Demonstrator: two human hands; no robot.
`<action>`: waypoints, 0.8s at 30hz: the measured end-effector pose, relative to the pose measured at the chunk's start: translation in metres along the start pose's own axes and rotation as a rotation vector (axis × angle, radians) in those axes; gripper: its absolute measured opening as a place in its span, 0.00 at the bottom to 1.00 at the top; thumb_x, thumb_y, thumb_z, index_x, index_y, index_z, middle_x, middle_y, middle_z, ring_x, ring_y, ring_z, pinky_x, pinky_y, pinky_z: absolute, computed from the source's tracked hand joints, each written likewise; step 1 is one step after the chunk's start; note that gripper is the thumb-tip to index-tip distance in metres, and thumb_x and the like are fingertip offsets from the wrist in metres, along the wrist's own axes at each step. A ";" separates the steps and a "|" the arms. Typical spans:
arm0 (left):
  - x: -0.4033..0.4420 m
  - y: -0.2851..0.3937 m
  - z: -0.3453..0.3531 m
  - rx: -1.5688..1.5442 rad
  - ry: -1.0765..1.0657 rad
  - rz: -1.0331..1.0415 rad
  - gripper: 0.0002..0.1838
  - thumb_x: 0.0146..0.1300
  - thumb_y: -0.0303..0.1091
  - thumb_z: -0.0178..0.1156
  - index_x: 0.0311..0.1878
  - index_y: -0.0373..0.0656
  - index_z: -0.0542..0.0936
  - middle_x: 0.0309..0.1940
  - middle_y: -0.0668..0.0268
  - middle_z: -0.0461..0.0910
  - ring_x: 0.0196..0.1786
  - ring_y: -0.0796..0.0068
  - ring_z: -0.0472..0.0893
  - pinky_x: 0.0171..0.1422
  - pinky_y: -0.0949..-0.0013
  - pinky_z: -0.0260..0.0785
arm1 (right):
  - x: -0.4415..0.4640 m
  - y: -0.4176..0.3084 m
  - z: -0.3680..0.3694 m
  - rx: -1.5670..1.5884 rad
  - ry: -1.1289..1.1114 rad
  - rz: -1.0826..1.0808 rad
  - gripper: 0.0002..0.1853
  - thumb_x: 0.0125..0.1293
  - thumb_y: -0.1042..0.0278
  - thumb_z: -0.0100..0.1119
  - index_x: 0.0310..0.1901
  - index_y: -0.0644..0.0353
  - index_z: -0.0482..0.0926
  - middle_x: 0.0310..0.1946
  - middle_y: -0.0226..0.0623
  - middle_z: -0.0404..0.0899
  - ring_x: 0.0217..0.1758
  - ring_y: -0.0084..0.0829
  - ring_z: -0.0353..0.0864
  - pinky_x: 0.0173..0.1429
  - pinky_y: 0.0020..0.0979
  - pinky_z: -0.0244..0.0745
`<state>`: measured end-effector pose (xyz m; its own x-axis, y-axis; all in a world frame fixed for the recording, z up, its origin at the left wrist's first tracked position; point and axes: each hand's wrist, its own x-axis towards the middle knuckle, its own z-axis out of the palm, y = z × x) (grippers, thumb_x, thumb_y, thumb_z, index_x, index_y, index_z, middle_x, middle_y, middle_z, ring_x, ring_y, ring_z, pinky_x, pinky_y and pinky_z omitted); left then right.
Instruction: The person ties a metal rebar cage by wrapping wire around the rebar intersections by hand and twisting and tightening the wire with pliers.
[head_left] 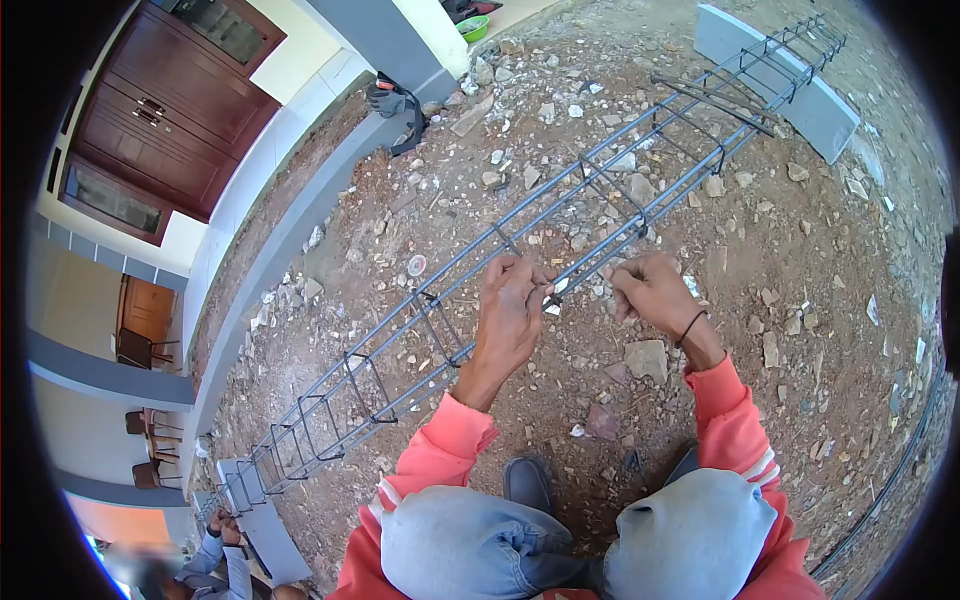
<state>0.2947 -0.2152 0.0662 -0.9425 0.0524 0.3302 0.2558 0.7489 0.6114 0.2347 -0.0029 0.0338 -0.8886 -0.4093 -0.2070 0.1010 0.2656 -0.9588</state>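
A long cage of steel reinforcing bars [645, 226] runs diagonally in front of me, with square stirrups spaced along it. My left hand [510, 312] is at its near side, fingers closed around a bar at a stirrup joint. Just to the right, my right hand [655, 292] hovers beside the near bars, its fingers pinched together. Whatever it may hold is too small to make out. A dark band circles the right wrist.
Grey blocks support the cage at the far right [835, 125] and lower left [285, 550]. Another person's hands [228, 526] are at the left end. Loose rods [715, 103] lie across the cage. Gloves [385, 100] rest on a low kerb [310, 195]. Rubble covers the ground.
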 end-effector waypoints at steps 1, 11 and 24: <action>0.000 0.000 0.001 0.037 0.011 0.027 0.06 0.59 0.21 0.62 0.40 0.37 0.78 0.39 0.56 0.84 0.49 0.52 0.81 0.56 0.55 0.70 | -0.003 0.019 0.010 0.090 -0.113 0.028 0.13 0.70 0.67 0.50 0.36 0.61 0.84 0.22 0.34 0.79 0.21 0.20 0.76 0.25 0.25 0.71; 0.020 0.006 -0.019 0.136 -0.267 0.063 0.07 0.58 0.20 0.61 0.37 0.38 0.73 0.42 0.53 0.81 0.44 0.48 0.79 0.54 0.55 0.71 | 0.036 0.029 0.049 1.138 -0.604 0.089 0.28 0.73 0.70 0.46 0.74 0.48 0.61 0.22 0.20 0.64 0.15 0.10 0.54 0.18 0.15 0.50; 0.021 -0.020 -0.015 -0.073 -0.268 0.117 0.04 0.60 0.23 0.63 0.35 0.38 0.77 0.38 0.58 0.84 0.45 0.56 0.83 0.53 0.59 0.72 | 0.006 -0.009 0.054 -0.458 0.062 -0.128 0.15 0.64 0.59 0.59 0.49 0.55 0.83 0.43 0.49 0.84 0.44 0.54 0.83 0.49 0.51 0.76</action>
<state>0.2728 -0.2390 0.0716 -0.9262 0.3158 0.2058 0.3720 0.6782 0.6338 0.2525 -0.0549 0.0305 -0.9076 -0.4144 -0.0674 -0.2061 0.5795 -0.7885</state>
